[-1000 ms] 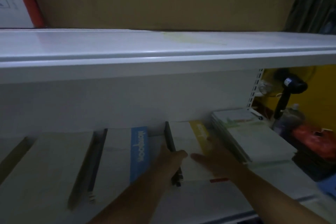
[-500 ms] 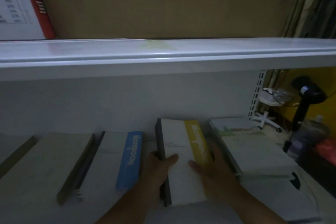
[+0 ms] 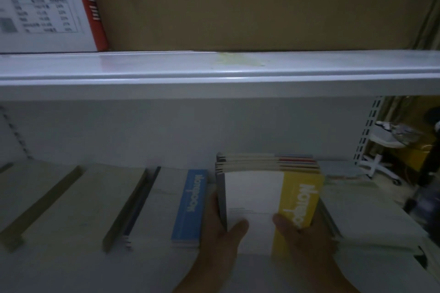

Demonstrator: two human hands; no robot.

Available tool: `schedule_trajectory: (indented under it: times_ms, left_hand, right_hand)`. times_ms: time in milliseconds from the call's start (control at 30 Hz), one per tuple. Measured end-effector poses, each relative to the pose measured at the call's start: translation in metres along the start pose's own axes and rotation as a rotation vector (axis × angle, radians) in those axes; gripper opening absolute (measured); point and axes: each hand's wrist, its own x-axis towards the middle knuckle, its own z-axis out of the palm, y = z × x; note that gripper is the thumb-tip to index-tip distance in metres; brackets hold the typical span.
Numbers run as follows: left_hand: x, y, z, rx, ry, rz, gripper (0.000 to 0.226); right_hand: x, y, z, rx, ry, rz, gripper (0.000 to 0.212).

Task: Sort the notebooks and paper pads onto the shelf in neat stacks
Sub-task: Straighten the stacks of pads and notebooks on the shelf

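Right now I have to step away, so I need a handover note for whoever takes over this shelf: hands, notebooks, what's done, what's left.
Left hand grips the spine side of the yellow-band notebook stack, thumb on its cover; right hand grips the other side.
The stack is between the blue-band notebooks and the white pads on the lower shelf.
Done: neighbouring piles lie flat.
Left: square this fanned stack, set it down, release.

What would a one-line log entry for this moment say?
activity: shelving notebooks | left hand: grips yellow-band notebook stack | right hand: grips same stack | neighbour: blue-band notebook on its left
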Motion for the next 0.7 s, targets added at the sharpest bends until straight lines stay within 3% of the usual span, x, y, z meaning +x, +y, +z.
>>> schedule_trajectory:
  times_ms: [200, 333, 400, 500, 700]
  left_hand:
    - [-0.001, -0.005, -0.003, 0.075, -0.008, 0.007, 0.076]
    - [-0.004, -0.003, 0.007, 0.097, 0.029, 0.107, 0.077]
    - [-0.005, -0.002, 0.006, 0.125, 0.019, 0.129, 0.061]
    - [-0.004, 0.001, 0.003, 0.147, 0.020, 0.143, 0.060]
    - [-0.004, 0.006, 0.011, 0.218, 0.027, 0.223, 0.059]
  right_hand:
    - [0.001, -0.004, -0.013, 0.017, -0.171, -0.037, 0.022]
    - [-0.002, -0.002, -0.013, -0.017, -0.098, -0.143, 0.065]
    - [-0.004, 0.000, -0.011, -0.003, -0.090, -0.161, 0.058]
    - [0.000, -0.001, -0.015, 0.063, -0.115, -0.133, 0.037]
    - [-0.001, 0.003, -0.007, 0.041, -0.025, -0.243, 0.050]
